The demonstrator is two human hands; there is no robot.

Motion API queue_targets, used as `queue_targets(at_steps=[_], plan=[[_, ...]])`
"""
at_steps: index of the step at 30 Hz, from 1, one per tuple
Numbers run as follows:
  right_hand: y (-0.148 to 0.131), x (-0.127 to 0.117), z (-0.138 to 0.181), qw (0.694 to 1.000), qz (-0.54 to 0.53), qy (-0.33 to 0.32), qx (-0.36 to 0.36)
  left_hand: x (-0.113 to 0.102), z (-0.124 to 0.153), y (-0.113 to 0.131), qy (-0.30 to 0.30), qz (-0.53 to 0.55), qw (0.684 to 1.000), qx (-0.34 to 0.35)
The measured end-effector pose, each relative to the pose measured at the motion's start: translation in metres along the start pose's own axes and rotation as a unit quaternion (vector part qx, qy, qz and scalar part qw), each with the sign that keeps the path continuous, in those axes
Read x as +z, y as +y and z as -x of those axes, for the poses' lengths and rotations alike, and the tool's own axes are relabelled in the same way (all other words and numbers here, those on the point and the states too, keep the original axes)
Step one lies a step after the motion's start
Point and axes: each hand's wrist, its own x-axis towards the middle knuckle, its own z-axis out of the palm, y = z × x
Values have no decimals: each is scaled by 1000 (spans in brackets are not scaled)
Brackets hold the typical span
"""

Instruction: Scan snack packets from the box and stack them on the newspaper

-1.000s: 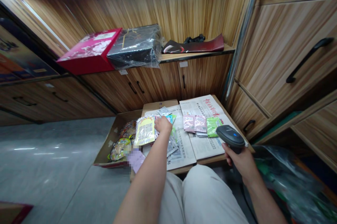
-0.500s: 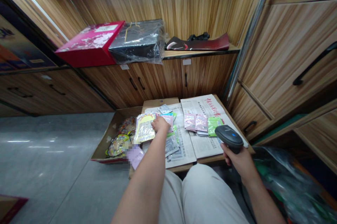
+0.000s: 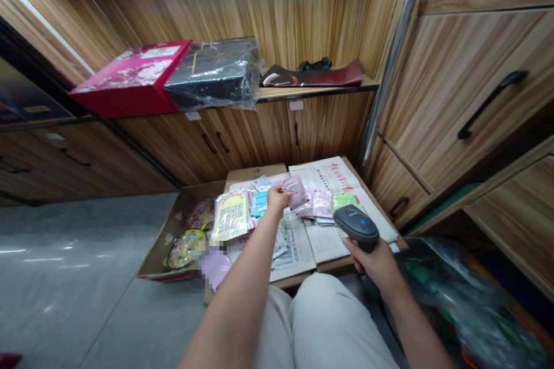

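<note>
Scanner points forward-left, head's long axis toward pink packets

The small flat foil-like packet in the left hand is pink with a pale label patch; the rectangular packets on the newspaper are lighter pink, and the flat packet beside them is bright green. The pistol-shaped plastic scanner is dark grey, with a blue light. The paper newspaper sheets are off-white, printed in black with red characters. The large glossy packet is yellow, silver and white. The rectangular cardboard gift box is magenta-red with white blossom patterning. The wooden cabinets show brown streaked grain.
</note>
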Motion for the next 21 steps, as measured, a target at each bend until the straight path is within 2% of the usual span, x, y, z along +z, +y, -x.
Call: queue_targets(at_steps=[6, 21], plan=[[7, -1, -1, 999, 45, -9, 4, 18, 10, 3, -33, 76, 997, -11], [14, -7, -4, 999, 38, -5, 19, 18, 9, 2, -42, 100, 994, -19]])
